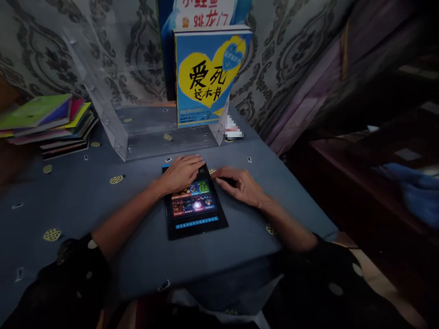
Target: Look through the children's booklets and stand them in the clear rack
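Observation:
A thin black book (195, 230) lies on the table, its cover showing rows of small coloured pictures and a blue strip near the bottom. Across its upper part my left hand (183, 173) rests flat, fingers stretched to the right, hiding some of the cover. At the book's upper right edge is my right hand (242, 185), thumb and index fingertips brought close together in a pinch on that edge. The other fingers of this hand are curled under.
Behind the book stands a clear plastic rack (120, 144) holding a blue book with a yellow heart (202, 103) and another blue book (206, 13). Several colourful books (44, 114) are stacked at the left. The patterned tablecloth (137, 256) ends at the right edge.

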`<state>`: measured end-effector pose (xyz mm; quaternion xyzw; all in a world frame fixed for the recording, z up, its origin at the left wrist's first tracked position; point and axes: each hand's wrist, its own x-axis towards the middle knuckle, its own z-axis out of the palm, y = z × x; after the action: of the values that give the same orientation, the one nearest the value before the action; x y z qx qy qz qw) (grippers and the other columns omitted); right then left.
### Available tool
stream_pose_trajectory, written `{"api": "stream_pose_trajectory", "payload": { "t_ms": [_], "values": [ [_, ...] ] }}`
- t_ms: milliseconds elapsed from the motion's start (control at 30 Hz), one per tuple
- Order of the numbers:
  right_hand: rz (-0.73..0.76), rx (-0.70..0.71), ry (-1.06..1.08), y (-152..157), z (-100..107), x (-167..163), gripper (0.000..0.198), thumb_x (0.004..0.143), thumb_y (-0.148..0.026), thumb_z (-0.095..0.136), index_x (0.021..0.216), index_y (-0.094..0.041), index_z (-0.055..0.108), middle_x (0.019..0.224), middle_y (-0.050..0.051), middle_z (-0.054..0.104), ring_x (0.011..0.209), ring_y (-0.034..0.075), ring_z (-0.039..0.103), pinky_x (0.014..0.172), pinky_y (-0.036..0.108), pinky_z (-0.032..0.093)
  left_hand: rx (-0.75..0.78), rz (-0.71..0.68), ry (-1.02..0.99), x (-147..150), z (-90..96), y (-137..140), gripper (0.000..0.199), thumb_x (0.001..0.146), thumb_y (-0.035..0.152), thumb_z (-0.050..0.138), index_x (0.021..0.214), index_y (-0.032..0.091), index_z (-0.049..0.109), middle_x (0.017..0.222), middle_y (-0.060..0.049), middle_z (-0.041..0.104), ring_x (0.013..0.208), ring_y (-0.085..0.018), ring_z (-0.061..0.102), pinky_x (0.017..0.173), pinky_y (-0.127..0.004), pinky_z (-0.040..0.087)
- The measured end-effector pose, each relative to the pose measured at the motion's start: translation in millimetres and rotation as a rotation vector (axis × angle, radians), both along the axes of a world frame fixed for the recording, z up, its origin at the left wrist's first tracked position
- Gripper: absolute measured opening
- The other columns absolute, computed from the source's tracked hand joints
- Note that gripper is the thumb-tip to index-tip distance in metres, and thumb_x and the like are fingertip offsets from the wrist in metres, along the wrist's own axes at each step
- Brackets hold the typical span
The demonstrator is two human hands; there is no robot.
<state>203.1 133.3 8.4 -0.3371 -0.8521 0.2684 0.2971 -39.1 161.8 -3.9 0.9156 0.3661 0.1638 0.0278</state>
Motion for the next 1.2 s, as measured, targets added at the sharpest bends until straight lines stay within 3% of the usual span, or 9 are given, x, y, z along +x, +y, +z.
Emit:
{"api": "stream_pose_trajectory", "payload": {
  "t_ms": [500, 733, 867, 1033, 1100, 1200],
  "values": [
    [-0.101, -0.106, 0.088, 3, -2, -5, 0.034, 0.097, -0.043, 0.050, 0.102, -0.019, 0.073, 0.098, 0.008, 0.076, 0.094, 0.023, 0.070, 0.087, 0.037, 0.052, -0.027, -0.111, -0.012, 0, 10.1, -8, 0.039, 0.096, 0.016, 0.043, 0.129, 0.020, 0.064, 0.137, -0.009, 0.064, 0.135, -0.024, 0.052, 0.109, -0.048, 0.040],
    [-0.186, -0.103, 0.103, 0, -2, -7, 0.040, 0.098, -0.043, 0.047, 0.077, -0.018, 0.070, 0.075, 0.004, 0.072, 0.074, 0.019, 0.066, 0.072, 0.030, 0.050, -0.040, -0.160, -0.006, 7, 11.9, -41, 0.042, 0.096, 0.015, 0.043, 0.133, 0.022, 0.062, 0.142, -0.007, 0.061, 0.135, -0.023, 0.052, 0.110, -0.046, 0.040],
    [-0.201, -0.046, 0.108, -1, -5, -8, 0.036, 0.098, -0.042, 0.048, 0.080, -0.020, 0.069, 0.077, 0.004, 0.072, 0.074, 0.018, 0.065, 0.071, 0.029, 0.048, -0.032, -0.166, -0.008, 13, 13.4, -64, 0.040, 0.097, 0.016, 0.043, 0.133, 0.021, 0.062, 0.141, -0.009, 0.061, 0.133, -0.023, 0.053, 0.109, -0.047, 0.040],
    [-0.062, 0.089, 0.069, 1, -10, -10, 0.023, 0.096, -0.030, 0.051, 0.097, -0.019, 0.071, 0.094, 0.009, 0.075, 0.091, 0.022, 0.066, 0.084, 0.036, 0.050, -0.010, -0.106, 0.009, 19, 12.7, -76, 0.041, 0.098, 0.017, 0.043, 0.135, 0.020, 0.059, 0.140, -0.011, 0.061, 0.134, -0.024, 0.052, 0.110, -0.048, 0.039],
    [-0.019, 0.125, 0.045, 2, -12, -10, 0.023, 0.096, -0.028, 0.051, 0.099, -0.017, 0.071, 0.094, 0.010, 0.074, 0.091, 0.023, 0.065, 0.086, 0.038, 0.050, -0.025, -0.084, 0.027, 22, 13.7, -83, 0.040, 0.100, 0.022, 0.044, 0.137, 0.020, 0.057, 0.142, -0.012, 0.060, 0.137, -0.025, 0.050, 0.111, -0.049, 0.037],
    [-0.011, 0.138, 0.021, 3, -13, -10, 0.023, 0.096, -0.027, 0.050, 0.101, -0.017, 0.070, 0.094, 0.010, 0.074, 0.091, 0.023, 0.064, 0.087, 0.039, 0.050, -0.077, -0.093, 0.068, 23, 16.6, -106, 0.050, 0.100, 0.048, 0.047, 0.140, 0.018, 0.054, 0.147, -0.014, 0.054, 0.141, -0.028, 0.044, 0.116, -0.052, 0.031]
  ]
}}
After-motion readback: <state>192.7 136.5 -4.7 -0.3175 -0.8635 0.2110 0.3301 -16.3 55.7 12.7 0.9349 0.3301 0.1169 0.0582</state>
